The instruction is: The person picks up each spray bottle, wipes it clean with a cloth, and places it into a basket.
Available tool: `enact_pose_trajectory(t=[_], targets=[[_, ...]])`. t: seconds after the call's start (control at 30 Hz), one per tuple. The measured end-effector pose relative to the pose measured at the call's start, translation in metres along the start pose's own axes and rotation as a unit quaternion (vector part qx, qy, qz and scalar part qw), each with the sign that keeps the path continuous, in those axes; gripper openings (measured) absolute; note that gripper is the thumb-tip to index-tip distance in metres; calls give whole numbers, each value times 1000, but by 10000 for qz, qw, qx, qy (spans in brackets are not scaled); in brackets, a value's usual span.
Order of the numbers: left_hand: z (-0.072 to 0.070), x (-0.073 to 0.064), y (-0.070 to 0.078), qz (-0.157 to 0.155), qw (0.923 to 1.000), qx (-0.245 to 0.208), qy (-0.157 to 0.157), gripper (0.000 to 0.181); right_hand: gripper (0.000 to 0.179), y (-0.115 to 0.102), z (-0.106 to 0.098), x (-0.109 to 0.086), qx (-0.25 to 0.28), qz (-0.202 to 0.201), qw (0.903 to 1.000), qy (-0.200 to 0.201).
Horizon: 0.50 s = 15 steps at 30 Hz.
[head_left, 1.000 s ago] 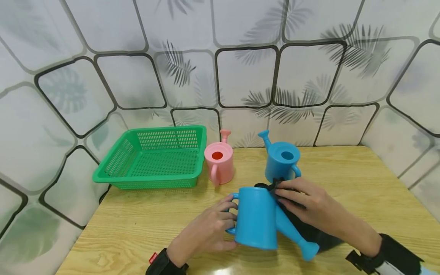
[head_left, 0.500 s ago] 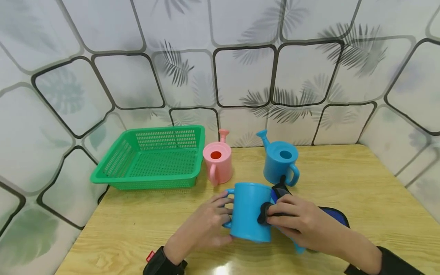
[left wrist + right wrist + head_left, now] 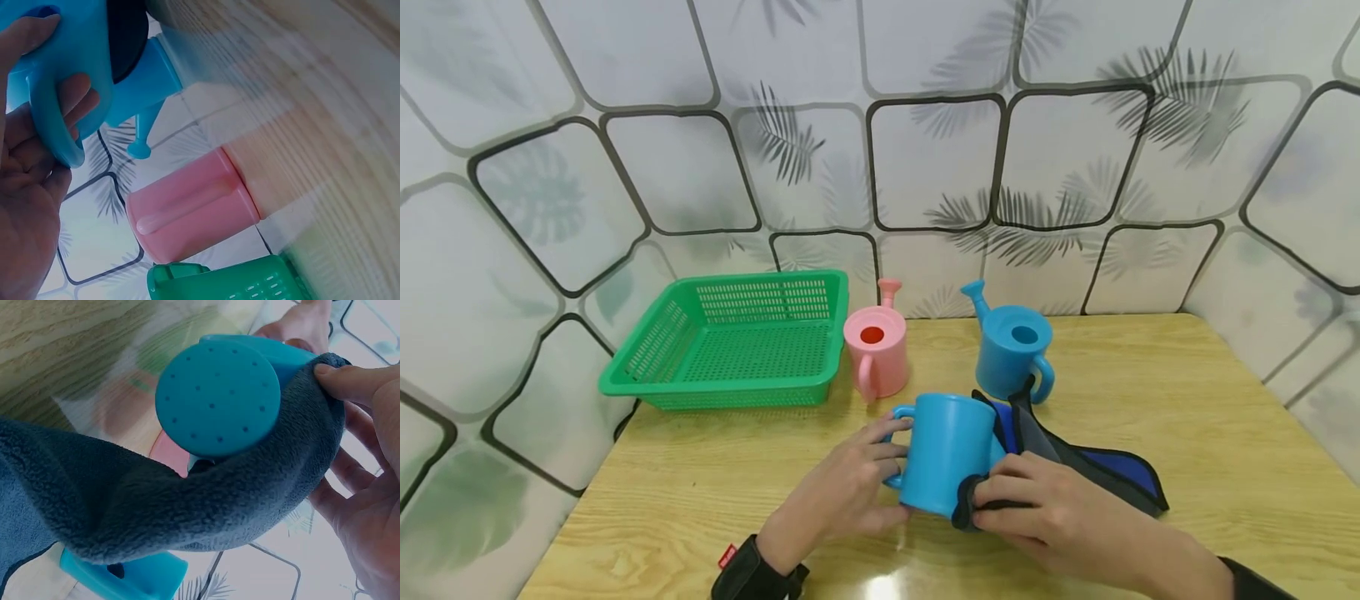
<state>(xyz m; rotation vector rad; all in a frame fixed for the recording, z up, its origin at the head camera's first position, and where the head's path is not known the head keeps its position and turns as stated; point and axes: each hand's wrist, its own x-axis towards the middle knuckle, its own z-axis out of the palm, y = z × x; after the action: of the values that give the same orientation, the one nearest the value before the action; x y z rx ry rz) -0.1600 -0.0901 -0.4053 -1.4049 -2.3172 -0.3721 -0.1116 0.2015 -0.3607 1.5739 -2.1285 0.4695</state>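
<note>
A light blue watering can (image 3: 946, 454) is tilted over the front of the table, its base toward the head view. My left hand (image 3: 846, 483) holds it by its handle (image 3: 53, 119), fingers through the loop. My right hand (image 3: 1063, 521) pinches one end of a grey cloth (image 3: 1101, 471) with black edging and a blue reverse side, up against the can's lower right side. In the right wrist view the cloth (image 3: 187, 512) curves beneath the can's round sprinkler head (image 3: 217, 399), which is dotted with holes. The spout is mostly hidden behind the right hand in the head view.
A green plastic basket (image 3: 715, 399) stands at the back left. Beside it is a pink watering can (image 3: 883, 371), and a second blue watering can (image 3: 1000, 367) stands further right, just behind the cloth. A patterned curtain (image 3: 936, 167) borders the wooden table (image 3: 700, 500).
My right hand has come from behind the can, down and toward me, drawing the cloth's end to the can's lower side. The cloth's blue side now shows; the held can has shifted slightly left.
</note>
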Motion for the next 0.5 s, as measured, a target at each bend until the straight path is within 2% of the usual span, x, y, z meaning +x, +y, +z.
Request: enact_pose_trajectory(t=[0.1,0.3,0.5], targets=[[-1,1,0,-1,10000,1,-44,45,26,-1,2,2,94,-92,9999,9],[-1,1,1,0,9999,96,-136,51,25,-1,5,1,110,7,9999,-83],[0,-1,2,20,9999,152,27,47,26,2,5,0,144,75,9998,97]])
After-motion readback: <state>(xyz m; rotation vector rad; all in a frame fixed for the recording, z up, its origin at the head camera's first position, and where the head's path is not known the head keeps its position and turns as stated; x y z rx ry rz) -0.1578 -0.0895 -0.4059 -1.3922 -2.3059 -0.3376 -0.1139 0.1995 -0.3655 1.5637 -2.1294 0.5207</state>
